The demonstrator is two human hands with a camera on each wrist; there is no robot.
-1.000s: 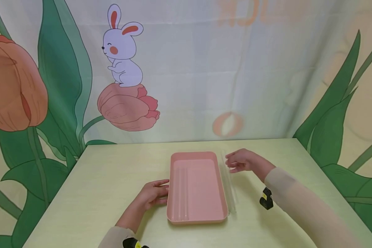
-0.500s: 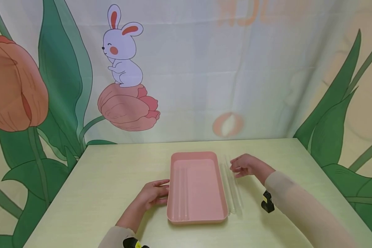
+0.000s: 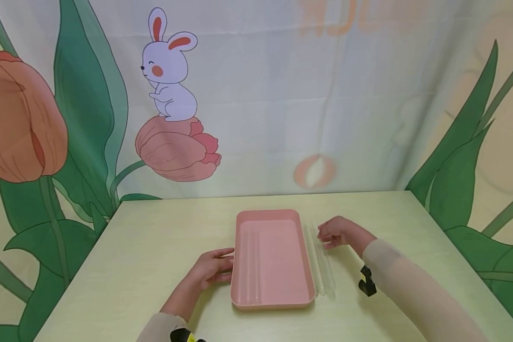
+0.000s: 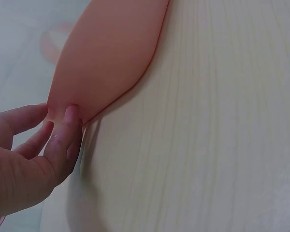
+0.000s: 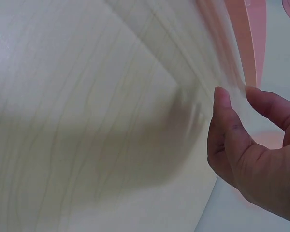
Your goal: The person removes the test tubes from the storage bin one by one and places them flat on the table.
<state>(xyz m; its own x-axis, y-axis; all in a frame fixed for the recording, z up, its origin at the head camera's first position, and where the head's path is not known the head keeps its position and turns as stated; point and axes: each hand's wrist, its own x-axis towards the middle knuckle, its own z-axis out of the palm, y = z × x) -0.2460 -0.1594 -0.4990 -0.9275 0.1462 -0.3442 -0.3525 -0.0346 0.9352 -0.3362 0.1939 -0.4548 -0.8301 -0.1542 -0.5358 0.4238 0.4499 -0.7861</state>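
Note:
A shallow pink tray point(image 3: 282, 266) lies lengthwise on the table. Inside it, along the left side, are three clear tubes point(image 3: 251, 268). My left hand point(image 3: 210, 270) touches the tray's left wall with its fingertips; in the left wrist view its fingers are slightly bent against the wall. Right of the tray, my right hand point(image 3: 341, 232) pinches a long clear tube point(image 3: 327, 270) near its far end, between thumb and fingers. At least one more clear tube point(image 3: 314, 261) lies between that one and the tray. In the right wrist view the held tube is blurred and see-through.
The pale wood-grain table point(image 3: 162, 237) ends at a hanging cloth point(image 3: 256, 118) printed with a rabbit and tulips. Both wrists carry a black strap piece point(image 3: 367, 281).
My right hand has moved right and a little nearer with the clear tube, drawing it apart from the tube beside the tray. The left hand and tray have stayed put.

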